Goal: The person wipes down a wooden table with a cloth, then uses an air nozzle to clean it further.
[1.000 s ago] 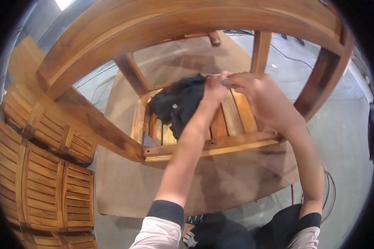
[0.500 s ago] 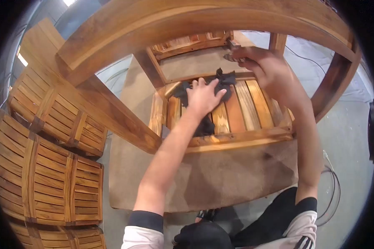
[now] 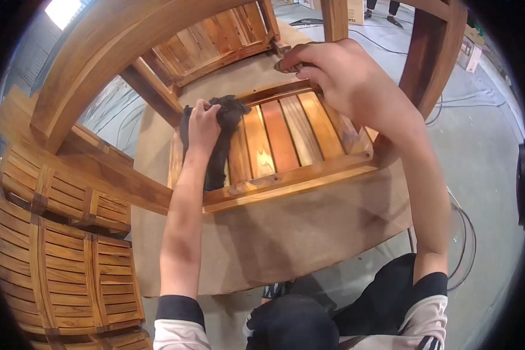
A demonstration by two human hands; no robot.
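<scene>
My left hand (image 3: 204,125) is closed on a crumpled black cloth (image 3: 219,157), which lies over the left end of a slatted wooden panel (image 3: 283,137) set in a wooden chair frame. Held above the panel's far right corner, my right hand (image 3: 347,81) has its fingers pinched together. A small dark piece shows at its fingertips, too blurred and hidden to name. Curved wooden rails (image 3: 140,49) of the chair arch above and around both forearms.
A brown-covered worktable (image 3: 309,233) bears the chair. Beyond it stands another slatted wooden panel (image 3: 216,44). Slatted wooden pieces (image 3: 76,268) are stacked at the left. Cables (image 3: 464,245) lie on the floor at the right, and a person's legs (image 3: 385,9) show at the back.
My left hand has gone from spread fingers on the cloth to gripping it, and the cloth is bunched further left. The view has shifted, showing more of the far floor.
</scene>
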